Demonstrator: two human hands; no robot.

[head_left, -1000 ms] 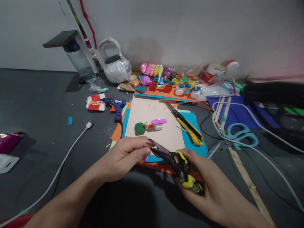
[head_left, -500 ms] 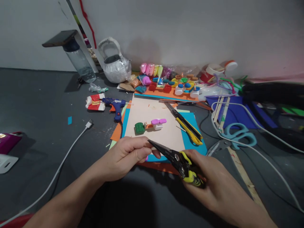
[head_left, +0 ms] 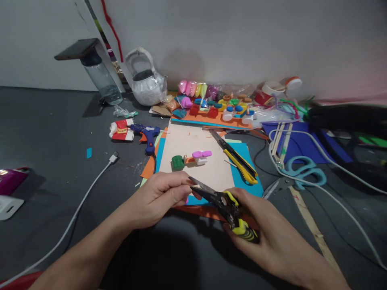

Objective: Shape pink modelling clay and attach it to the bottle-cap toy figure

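Observation:
My right hand (head_left: 266, 229) is closed around the yellow-and-black handles of long-nosed pliers (head_left: 223, 202). Their dark jaws are slightly parted and point left, the tips at my left fingertips. My left hand (head_left: 166, 196) is closed in a pinch on a small pale piece (head_left: 196, 186), which shows between the jaws; most of it is hidden by the fingers. Just beyond both hands, a small model with a green part (head_left: 178, 162) and a pink-and-white part (head_left: 202, 156) lies on a cream sheet (head_left: 169, 141). A bit of pink shows below my left fingers.
A yellow utility knife (head_left: 238, 161) lies on the sheets' right side, near light-blue scissors (head_left: 302, 173) and a white cable. At left are a blue glue gun (head_left: 148, 136) and another cable (head_left: 87, 197). Behind stand a silver kettle (head_left: 148, 86), a bottle (head_left: 101, 76) and colourful clay packs (head_left: 193, 88).
The pliers' jaws have opened a little, and the pale piece now shows between them. My right hand has shifted slightly left. My left hand stays nearly in place.

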